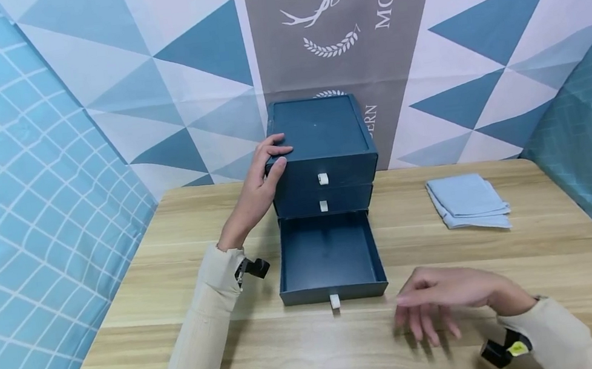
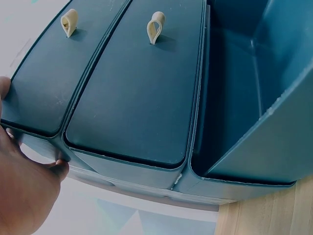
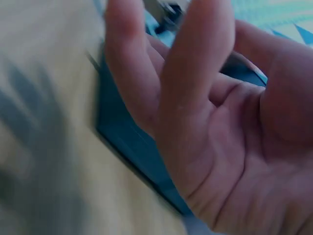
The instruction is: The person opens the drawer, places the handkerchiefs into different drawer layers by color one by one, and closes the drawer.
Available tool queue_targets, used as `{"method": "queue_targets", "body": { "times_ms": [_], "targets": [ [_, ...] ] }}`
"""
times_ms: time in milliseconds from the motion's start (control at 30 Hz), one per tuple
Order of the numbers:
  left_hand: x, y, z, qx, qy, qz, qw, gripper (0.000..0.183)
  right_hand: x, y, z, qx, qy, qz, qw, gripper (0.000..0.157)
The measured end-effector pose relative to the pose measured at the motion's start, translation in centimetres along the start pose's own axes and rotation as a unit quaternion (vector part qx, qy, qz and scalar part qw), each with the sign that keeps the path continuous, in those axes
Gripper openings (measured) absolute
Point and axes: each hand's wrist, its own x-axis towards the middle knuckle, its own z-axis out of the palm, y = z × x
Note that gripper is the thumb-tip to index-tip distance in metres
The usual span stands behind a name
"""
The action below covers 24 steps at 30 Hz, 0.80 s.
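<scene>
A dark blue drawer cabinet (image 1: 322, 126) stands at the back of the table, with three drawers bearing small white loop tabs. The bottom drawer (image 1: 328, 251) is pulled out and I see nothing inside it; the upper two are closed. My left hand (image 1: 259, 179) grips the cabinet's upper left front corner, fingers over the top and thumb at the front. In the left wrist view, that hand (image 2: 24, 181) shows at the cabinet's edge. Beside the drawer's front right corner, my right hand (image 1: 446, 295) hangs above the table with loosely bent fingers, holding nothing.
A folded light blue cloth (image 1: 468, 201) lies on the wooden table (image 1: 186, 282), to the right of the cabinet. Behind the table hangs a patterned backdrop (image 1: 204, 55). A blue gridded sheet (image 1: 16, 180) covers the left side.
</scene>
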Motion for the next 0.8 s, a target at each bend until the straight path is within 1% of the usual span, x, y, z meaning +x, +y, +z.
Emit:
{"method": "queue_targets", "body": {
  "times_ms": [67, 167, 233, 300, 400, 567, 700, 800],
  "targets": [
    [0.0, 0.0, 0.0, 0.001, 0.001, 0.002, 1.0, 0.031, -1.3, -0.3, -1.1, -0.01, 0.019, -0.005, 1.0, 0.045],
    [0.1, -0.1, 0.1, 0.002, 0.003, 0.003, 1.0, 0.03, -3.1, -1.0, -2.6, -0.037, 0.059, -0.025, 0.997, 0.044],
    [0.1, -0.1, 0.1, 0.003, 0.004, 0.003, 1.0, 0.03, -4.2, -1.6, -3.7, -0.065, 0.09, -0.036, 0.993, 0.043],
    [0.0, 0.0, 0.2, 0.004, 0.005, 0.003, 1.0, 0.03, -5.3, -2.4, -4.6, -0.095, 0.124, -0.045, 0.987, 0.043],
    [0.0, 0.0, 0.2, 0.006, 0.005, 0.001, 1.0, 0.031, -6.8, -3.8, -6.0, -0.133, 0.178, -0.053, 0.974, 0.042],
    [0.1, 0.2, 0.2, 0.002, 0.005, 0.001, 1.0, 0.03, -8.5, -6.0, -7.8, -0.166, 0.251, -0.068, 0.951, 0.042],
    [0.1, 0.2, 0.1, 0.0, 0.009, 0.003, 1.0, 0.03, -8.9, -7.2, -8.7, -0.189, 0.304, -0.086, 0.93, 0.039],
    [0.1, 0.1, 0.0, 0.0, 0.007, 0.003, 1.0, 0.03, -8.7, -7.5, -9.1, -0.205, 0.352, -0.091, 0.909, 0.038]
  ]
}}
